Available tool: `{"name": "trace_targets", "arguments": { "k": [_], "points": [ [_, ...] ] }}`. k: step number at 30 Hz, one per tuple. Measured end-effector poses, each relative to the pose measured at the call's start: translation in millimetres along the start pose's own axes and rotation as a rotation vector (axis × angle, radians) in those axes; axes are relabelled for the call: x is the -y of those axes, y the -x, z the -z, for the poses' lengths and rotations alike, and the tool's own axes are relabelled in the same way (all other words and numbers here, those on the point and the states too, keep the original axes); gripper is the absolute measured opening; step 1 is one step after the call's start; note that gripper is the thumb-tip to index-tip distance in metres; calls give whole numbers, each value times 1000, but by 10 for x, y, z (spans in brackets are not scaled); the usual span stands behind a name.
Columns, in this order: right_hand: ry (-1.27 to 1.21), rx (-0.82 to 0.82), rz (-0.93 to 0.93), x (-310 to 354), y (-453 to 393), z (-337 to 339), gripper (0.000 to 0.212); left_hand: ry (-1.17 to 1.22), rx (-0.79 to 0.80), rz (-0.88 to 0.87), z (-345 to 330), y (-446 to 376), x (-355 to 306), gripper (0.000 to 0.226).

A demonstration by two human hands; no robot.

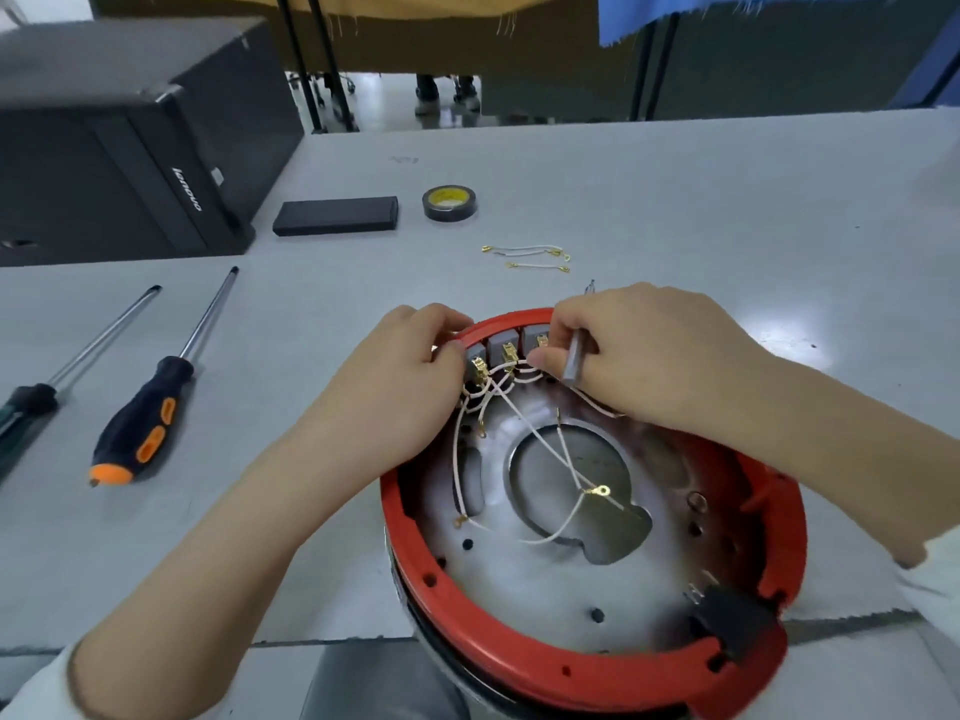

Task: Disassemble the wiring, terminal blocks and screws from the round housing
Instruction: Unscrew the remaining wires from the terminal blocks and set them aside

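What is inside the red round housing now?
Inside the red round housing: white wires with gold terminals, grey terminal blocks at the far rim, a black connector. The right hand covers the parts beneath it.

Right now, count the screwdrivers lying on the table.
2, both left of the red housing: an orange-and-black-handled one and a dark-handled one beyond it, partly cut off by the frame edge.

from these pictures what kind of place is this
Probably a workshop or repair bench: screwdrivers and a tape roll lie on a grey table, beside a black computer tower.
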State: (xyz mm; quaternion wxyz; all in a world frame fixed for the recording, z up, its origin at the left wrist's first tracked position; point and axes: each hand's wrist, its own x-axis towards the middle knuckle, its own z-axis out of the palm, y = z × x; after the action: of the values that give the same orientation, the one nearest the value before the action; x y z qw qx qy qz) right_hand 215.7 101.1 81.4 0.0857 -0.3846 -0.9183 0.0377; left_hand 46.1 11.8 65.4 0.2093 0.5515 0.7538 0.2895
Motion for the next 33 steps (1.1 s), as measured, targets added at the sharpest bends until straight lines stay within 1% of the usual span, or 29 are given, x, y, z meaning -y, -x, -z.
{"name": "trace_targets", "arguments": {
  "k": [1,2,4,5,6,8,10,12,15,18,19,21,23,26,29,33],
  "points": [
    [-36,29,16,-8,-8,5,27,-49,9,-2,32,-12,-6,18],
    [-79,75,35,-21,-21,9,25,-88,17,12,57,-35,-27,20],
    [-170,180,66,-45,-67,16,22,-159,42,40,53,-102,-60,37],
    [-211,215,71,-56,-97,21,20,-174,56,35,22,-147,-73,40],
    [-242,231,68,-69,-129,20,19,-150,70,23,-28,-201,-85,37],
    [-285,236,51,-91,-172,11,20,50,107,23,-146,-289,-89,26],
    [-361,231,29,-105,-181,-17,19,300,175,41,-218,-324,-70,34],
    [-415,208,-1,-104,-178,-48,19,496,238,32,-250,-341,-17,32],
    [-390,139,-16,-96,-183,-78,20,632,277,-6,-272,-343,41,31],
    [-235,13,-6,-65,-176,-138,25,710,289,-22,-287,-333,43,31],
    [-220,-22,-3,-45,-174,-174,27,721,287,-31,-290,-332,41,31],
    [-258,-43,0,-7,-179,-229,24,690,259,-55,-300,-341,37,32],
    [-258,-20,3,7,-189,-252,20,652,227,-71,-307,-341,26,33],
    [-191,-3,-9,-8,-192,-253,22,643,195,-81,-315,-336,20,33],
    [-170,-9,-14,8,-160,-183,28,644,199,-87,-302,-330,17,33],
    [-160,14,-16,22,-112,-62,22,631,236,-101,-288,-346,44,33]
  ]
}}
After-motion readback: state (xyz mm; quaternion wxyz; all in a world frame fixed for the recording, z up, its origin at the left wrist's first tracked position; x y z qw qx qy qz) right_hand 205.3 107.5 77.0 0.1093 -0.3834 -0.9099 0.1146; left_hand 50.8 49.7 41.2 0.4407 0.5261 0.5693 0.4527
